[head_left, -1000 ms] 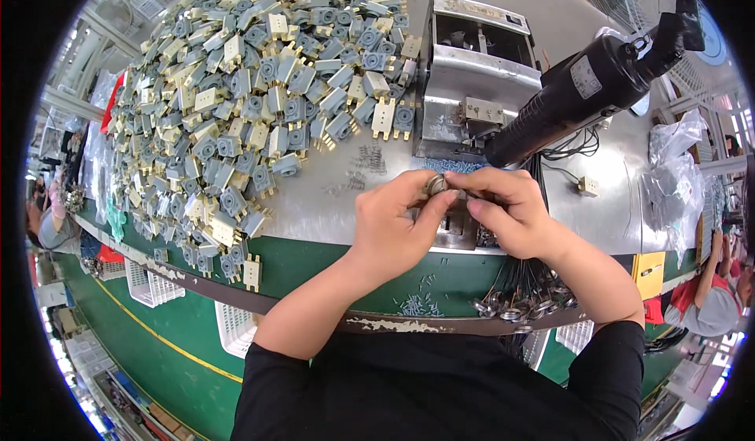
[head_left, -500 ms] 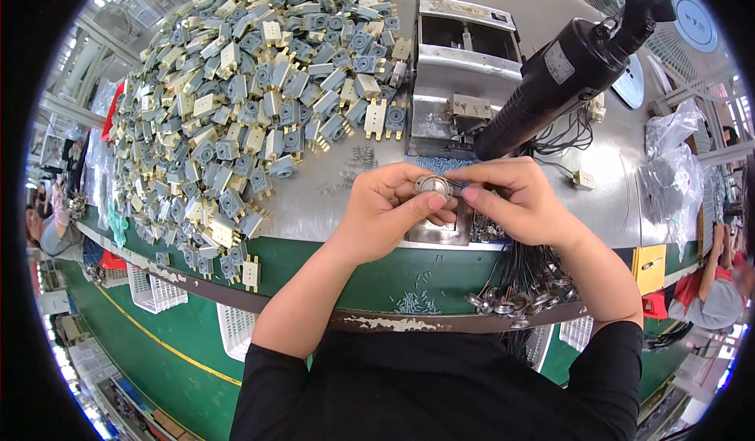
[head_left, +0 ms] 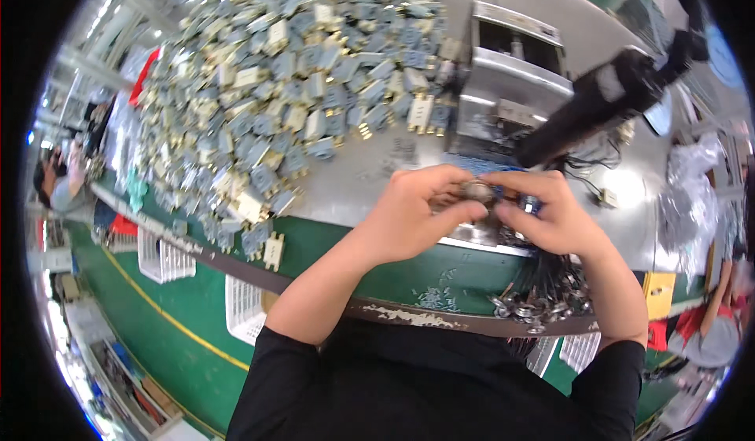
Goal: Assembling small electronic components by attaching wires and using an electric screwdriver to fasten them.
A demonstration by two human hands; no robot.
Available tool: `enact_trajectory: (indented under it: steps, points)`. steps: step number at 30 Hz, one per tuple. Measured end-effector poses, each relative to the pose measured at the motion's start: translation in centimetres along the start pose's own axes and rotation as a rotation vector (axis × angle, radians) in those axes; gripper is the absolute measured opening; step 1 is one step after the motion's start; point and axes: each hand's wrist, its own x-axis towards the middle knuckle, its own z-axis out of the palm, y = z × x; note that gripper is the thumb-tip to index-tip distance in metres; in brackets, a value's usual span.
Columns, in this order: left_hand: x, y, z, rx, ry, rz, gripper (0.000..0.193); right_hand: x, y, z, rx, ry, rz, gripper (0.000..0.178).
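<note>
My left hand (head_left: 421, 213) is closed, thumb and fingers pinching a small round metal part (head_left: 476, 190) in front of the machine. The part is smeared by motion, so its details do not show. Beside it, my right hand (head_left: 546, 209) has its thumb and index finger bent together against the part's right side. What lies between those fingertips is too blurred to make out. Just behind my hands stands a metal fixture (head_left: 507, 103), with small blue screws (head_left: 484, 164) at its foot. A black cylindrical power screwdriver (head_left: 586, 111) slants down over it from the right.
A large heap of grey and cream blocks with brass terminals (head_left: 314, 79) covers the table's left. Loose screws (head_left: 436, 298) and round metal parts on black wires (head_left: 543, 303) lie along the green front edge. Plastic bags (head_left: 688, 197) sit at right; a co-worker (head_left: 712, 323) is beyond.
The whole view has shifted, so the table and machine appear farther right and slightly lower. Both hands stay together at the round metal part, which is now blurred.
</note>
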Motion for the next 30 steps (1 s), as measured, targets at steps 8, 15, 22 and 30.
enact_trajectory:
  steps: [8, 15, 22, 30]
  points:
    - [-3.7, 2.5, -9.8, 1.334, 0.398, -0.028, 0.041, -1.4, 1.1, -2.3, -0.574, -0.191, 0.035, 0.033]
    - [-4.9, 0.4, -10.3, 1.464, 0.444, 0.000, 0.031, -2.3, 0.5, -2.1, -0.709, -0.272, 0.106, 0.026]
    - [-6.0, 1.8, -11.0, 1.258, 0.161, -0.079, 0.034, -2.5, 1.9, -2.1, -0.651, -0.303, 0.056, 0.016]
    - [-4.4, 1.3, -7.2, -0.004, 0.181, -0.052, 0.048, -2.9, 1.5, -2.9, -0.421, -0.144, 0.093, 0.020]
